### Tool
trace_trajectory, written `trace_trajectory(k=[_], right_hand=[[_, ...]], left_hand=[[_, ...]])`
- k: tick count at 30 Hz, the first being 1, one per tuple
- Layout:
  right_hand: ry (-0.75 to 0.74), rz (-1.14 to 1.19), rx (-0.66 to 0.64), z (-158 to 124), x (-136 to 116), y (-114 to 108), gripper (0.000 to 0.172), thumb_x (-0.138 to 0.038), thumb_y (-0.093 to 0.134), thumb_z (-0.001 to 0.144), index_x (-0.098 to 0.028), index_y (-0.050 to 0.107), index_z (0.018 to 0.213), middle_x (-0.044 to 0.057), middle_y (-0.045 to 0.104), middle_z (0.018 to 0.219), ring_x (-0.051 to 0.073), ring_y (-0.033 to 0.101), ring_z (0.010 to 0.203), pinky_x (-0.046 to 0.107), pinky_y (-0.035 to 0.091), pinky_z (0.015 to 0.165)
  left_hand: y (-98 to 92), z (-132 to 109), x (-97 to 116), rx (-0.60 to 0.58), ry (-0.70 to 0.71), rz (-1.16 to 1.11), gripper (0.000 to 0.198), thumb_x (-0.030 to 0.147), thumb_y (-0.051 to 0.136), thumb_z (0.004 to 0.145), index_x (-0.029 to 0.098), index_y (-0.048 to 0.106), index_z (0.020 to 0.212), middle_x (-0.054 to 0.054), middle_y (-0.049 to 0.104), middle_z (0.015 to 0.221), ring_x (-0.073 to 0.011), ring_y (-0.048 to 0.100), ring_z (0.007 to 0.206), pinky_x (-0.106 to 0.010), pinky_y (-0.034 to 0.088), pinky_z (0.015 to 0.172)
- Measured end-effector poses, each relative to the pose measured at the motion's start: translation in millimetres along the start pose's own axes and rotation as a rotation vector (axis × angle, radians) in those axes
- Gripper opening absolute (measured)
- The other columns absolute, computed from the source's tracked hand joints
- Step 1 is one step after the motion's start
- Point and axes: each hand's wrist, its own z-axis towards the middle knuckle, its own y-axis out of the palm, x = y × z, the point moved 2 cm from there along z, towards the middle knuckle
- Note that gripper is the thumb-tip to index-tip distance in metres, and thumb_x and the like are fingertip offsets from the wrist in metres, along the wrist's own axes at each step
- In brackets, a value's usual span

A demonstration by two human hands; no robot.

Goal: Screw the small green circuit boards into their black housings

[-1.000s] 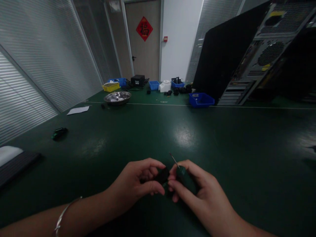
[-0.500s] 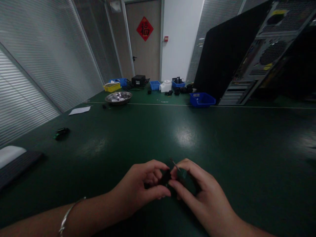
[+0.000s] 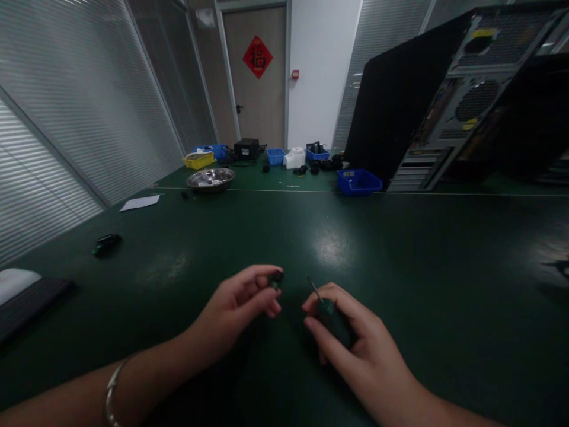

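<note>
Between thumb and fingers, my left hand [image 3: 242, 302] pinches a small dark part [image 3: 277, 277], too small and dim to name. My right hand [image 3: 355, 338] is closed around a screwdriver [image 3: 328, 309] with a dark green handle. Its thin metal shaft points up and to the left, away from me. A gap of bare table separates the two hands, and the screwdriver tip touches nothing. The palm and fingers hide most of the screwdriver handle.
On the green table [image 3: 249, 237] lie a dark green-black object [image 3: 106, 244] and a white sheet [image 3: 140, 203] at left. Further back stand a metal bowl [image 3: 210, 179], a blue bin [image 3: 359, 182] and an open computer case [image 3: 400, 101]. A keyboard [image 3: 33, 305] sits near left.
My left hand has drawn away to the left and slightly up with the small dark part. My right hand stays nearly in place with the screwdriver. The view has shifted slightly.
</note>
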Motion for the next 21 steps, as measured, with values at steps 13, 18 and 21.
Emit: trace_trajectory(k=[13, 18, 21], right_hand=[[0.021, 0.024, -0.048, 2.4, -0.4, -4.0, 0.010, -0.011, 0.059, 0.085, -0.019, 0.065, 0.089, 0.001, 0.065, 0.085, 0.018, 0.063, 0.080, 0.028, 0.049, 0.073], [0.039, 0.031, -0.044, 3.2, -0.7, -4.2, 0.010, -0.012, 0.060, 0.085, -0.019, 0.066, 0.089, 0.001, 0.065, 0.083, 0.018, 0.063, 0.079, 0.028, 0.049, 0.072], [0.047, 0.022, -0.047, 3.4, -0.3, -4.4, 0.009, -0.013, 0.061, 0.085, -0.019, 0.066, 0.088, 0.001, 0.066, 0.084, 0.018, 0.063, 0.078, 0.028, 0.049, 0.072]], left_hand=[[-166.6, 33.0, 9.0, 1.039, 0.197, -0.319, 0.031, 0.029, 0.059, 0.092, 0.014, 0.059, 0.119, -0.009, 0.061, 0.120, -0.0264, 0.063, 0.101, -0.043, 0.055, 0.083], [-170.7, 33.5, 4.0, 1.037, 0.185, -0.335, 0.030, 0.028, 0.059, 0.093, 0.015, 0.058, 0.120, -0.009, 0.061, 0.120, -0.0260, 0.063, 0.101, -0.044, 0.055, 0.083], [-177.6, 38.5, 0.8, 1.069, 0.191, -0.346, 0.030, 0.028, 0.059, 0.093, 0.015, 0.058, 0.120, -0.010, 0.061, 0.120, -0.0248, 0.064, 0.100, -0.043, 0.055, 0.083]])
